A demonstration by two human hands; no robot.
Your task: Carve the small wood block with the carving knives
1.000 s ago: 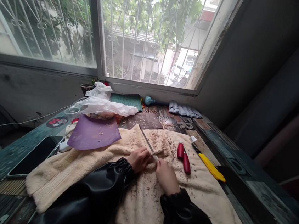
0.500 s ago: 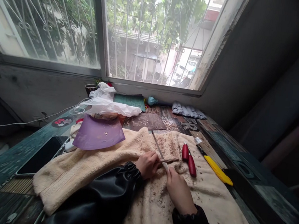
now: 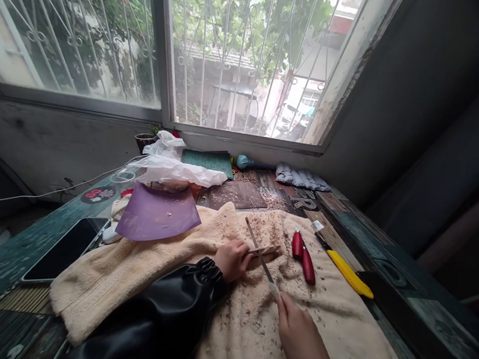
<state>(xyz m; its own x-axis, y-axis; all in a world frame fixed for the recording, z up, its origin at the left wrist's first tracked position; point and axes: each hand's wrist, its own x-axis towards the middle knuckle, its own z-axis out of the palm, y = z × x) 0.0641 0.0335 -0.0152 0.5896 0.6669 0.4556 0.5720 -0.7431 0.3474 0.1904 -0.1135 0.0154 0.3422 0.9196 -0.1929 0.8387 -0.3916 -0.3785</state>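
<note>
My left hand is closed on a thin piece of wood and presses it down on a beige towel. My right hand grips a long narrow file by its pale wrapped handle end. The file's dark blade crosses over the wood just past my left fingers and points away from me. Brown shavings are scattered over the towel around both hands. How far the wood extends inside my left fist is hidden.
Two red-handled tools and a yellow utility knife lie to the right. On the left are purple sandpaper and a phone. Behind stand a white plastic bag, a green mat and a grey padded bundle.
My right hand has drawn the file back toward me and to the right across the wood. My left hand has shifted slightly left, still holding the wood.
</note>
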